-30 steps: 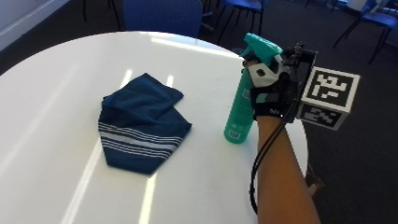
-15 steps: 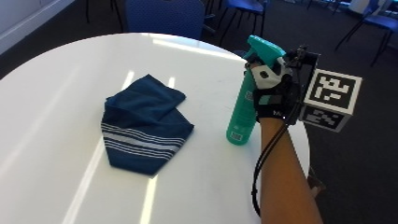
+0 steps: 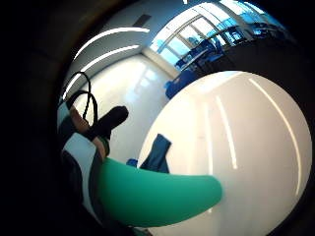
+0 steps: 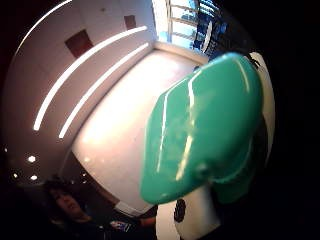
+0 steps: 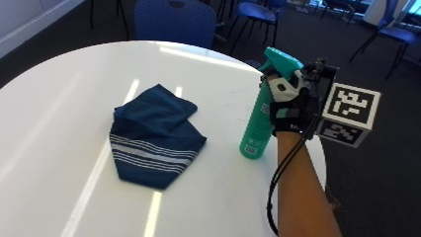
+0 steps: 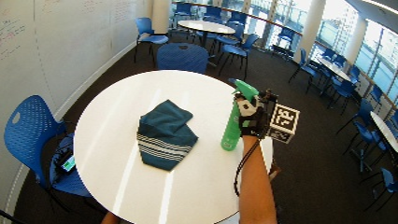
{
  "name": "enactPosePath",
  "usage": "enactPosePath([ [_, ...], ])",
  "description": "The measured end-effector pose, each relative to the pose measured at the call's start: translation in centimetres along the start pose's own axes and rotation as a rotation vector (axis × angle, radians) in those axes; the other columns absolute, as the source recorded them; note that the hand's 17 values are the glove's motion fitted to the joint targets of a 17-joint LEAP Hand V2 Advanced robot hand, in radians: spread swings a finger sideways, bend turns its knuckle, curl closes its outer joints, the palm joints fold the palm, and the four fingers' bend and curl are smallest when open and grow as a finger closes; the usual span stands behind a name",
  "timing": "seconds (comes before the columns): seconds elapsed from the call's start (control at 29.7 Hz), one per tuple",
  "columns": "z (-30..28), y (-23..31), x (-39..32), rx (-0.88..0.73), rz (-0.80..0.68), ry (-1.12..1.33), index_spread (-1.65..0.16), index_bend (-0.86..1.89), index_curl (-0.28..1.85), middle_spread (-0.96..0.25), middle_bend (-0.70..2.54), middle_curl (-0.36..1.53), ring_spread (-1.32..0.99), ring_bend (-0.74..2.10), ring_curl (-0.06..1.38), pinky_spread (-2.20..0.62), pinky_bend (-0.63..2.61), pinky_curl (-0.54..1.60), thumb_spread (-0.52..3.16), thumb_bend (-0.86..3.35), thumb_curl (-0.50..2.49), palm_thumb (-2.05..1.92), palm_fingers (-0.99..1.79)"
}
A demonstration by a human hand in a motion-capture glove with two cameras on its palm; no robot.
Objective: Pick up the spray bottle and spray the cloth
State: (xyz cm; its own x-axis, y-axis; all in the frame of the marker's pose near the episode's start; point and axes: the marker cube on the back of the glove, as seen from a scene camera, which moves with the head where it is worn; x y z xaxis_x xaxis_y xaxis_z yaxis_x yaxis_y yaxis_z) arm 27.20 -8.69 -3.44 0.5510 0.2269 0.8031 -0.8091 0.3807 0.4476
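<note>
A green spray bottle (image 5: 255,126) stands upright near the right edge of the round white table (image 5: 59,103). My gloved right hand (image 5: 293,111) grips it at the neck, just under the green spray head (image 4: 205,130). I cannot tell whether its base touches the table. A folded dark blue cloth (image 5: 152,136) with white stripes lies flat to the left of the bottle, about a hand's width away. The nozzle points away from me, past the cloth's far side. In the little finger side palm view the bottle body (image 3: 157,196) fills the foreground, with the cloth (image 3: 157,152) beyond it.
The table edge curves just to the right of the bottle and my forearm. A blue chair (image 5: 176,19) stands at the far side of the table, another blue chair (image 6: 31,135) at its left. More chairs and tables stand further back.
</note>
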Motion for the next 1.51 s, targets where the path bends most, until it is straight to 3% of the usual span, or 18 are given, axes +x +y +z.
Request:
enactPosePath([
  [0.37,-0.1,0.0,0.9,-0.017,-0.001,-0.004,-0.30,0.28,0.56,-0.24,0.45,0.51,-0.22,0.57,0.46,-0.27,0.45,0.39,0.32,-0.03,0.77,0.92,1.35],
  [0.84,4.3,-1.2,-4.1,-0.281,-0.135,0.080,-0.29,0.29,0.57,-0.23,0.45,0.51,-0.21,0.58,0.46,-0.25,0.45,0.38,0.31,-0.03,0.78,0.92,1.34],
  [1.11,7.1,-1.9,-8.1,-0.569,-0.370,0.426,-0.29,0.29,0.57,-0.23,0.46,0.51,-0.21,0.58,0.46,-0.24,0.43,0.38,0.31,-0.03,0.79,0.92,1.34],
  [1.51,9.9,-1.3,-9.6,-0.748,-0.469,0.752,-0.29,0.29,0.57,-0.23,0.47,0.51,-0.21,0.58,0.46,-0.23,0.43,0.38,0.31,-0.03,0.79,0.92,1.34],
])
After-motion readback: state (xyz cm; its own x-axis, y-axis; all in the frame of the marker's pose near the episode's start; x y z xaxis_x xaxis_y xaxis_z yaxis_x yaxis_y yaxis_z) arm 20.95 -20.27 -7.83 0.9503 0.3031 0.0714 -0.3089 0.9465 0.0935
